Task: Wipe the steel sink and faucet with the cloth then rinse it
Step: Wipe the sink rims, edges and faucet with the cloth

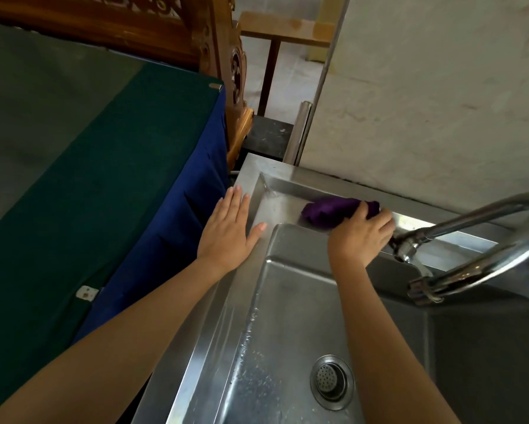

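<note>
View: head, the only one we have
Left hand (226,231): flat, palm down on the left rim of the sink (251,179), fingers straight and close together, thumb spread, holding nothing
Right hand (359,237): fingers curled over the cloth (336,211), pressing it onto the steel
Cloth: purple and bunched, on the sink's back ledge at 12 o'clock from the drain (332,381), near the back-left corner
Faucet (459,223): at 3 o'clock from the right hand, nozzle just beside the knuckles; we cannot tell whether they touch
Basin: droplets along the left wall at 9 o'clock from the drain
Step, our call: wiping the back ledge; faucet wipe and rinse look undone
Risk 1: a stroke toward 3 o'clock knocks the knuckles into the nozzle, because the gap is tight
Risk 2: a bunched cloth has a small contact patch, so it skips the corner seam at 10 o'clock and leaves streaks
Risk 3: the left palm slips on the wet rim toward the green table cover (88,179) at 9 o'clock, if we lean on it
Risk 4: loose cloth ends snag on the faucet joint
</note>
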Available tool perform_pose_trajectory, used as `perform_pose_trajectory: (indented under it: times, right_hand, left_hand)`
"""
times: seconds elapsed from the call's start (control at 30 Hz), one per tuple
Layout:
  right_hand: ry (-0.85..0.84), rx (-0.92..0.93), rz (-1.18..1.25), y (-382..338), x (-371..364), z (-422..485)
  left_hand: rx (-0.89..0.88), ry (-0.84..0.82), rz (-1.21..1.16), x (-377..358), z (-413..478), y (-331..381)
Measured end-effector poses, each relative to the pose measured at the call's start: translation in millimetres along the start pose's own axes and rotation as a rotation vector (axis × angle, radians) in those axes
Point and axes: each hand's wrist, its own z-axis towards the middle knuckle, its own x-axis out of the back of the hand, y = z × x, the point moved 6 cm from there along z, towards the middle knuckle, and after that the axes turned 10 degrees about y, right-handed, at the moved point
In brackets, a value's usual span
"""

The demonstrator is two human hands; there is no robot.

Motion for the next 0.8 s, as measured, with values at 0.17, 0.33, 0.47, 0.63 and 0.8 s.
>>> perform_pose_trajectory:
  times: [0.17,0.33,0.47,0.63,0.8]
  right_hand:
    - [-0.229,-0.163,0.139,-7.1,-24.4,-11.1]
    - [-0.195,-0.054,0.140,-9.0,-22.5,-11.0]
    - [-0.205,0.135,0.127,-12.1,-22.2,-21.9]
    - [-0.166,0.014,0.035,7.2,-21.8,-11.2]
    - [-0.179,-0.115,0.032,11.1,-25.6,3.9]
  left_hand:
    - [0.001,0.010,0.013,1.9,-0.4,0.8]
    - [0.006,0.013,0.045,0.7,-0.5,0.6]
    - [0.005,0.013,0.037,-0.1,0.0,1.0]
    - [0.009,0.013,0.016,2.6,-0.4,1.7]
    - [0.008,0.015,0.021,2.6,-0.5,0.7]
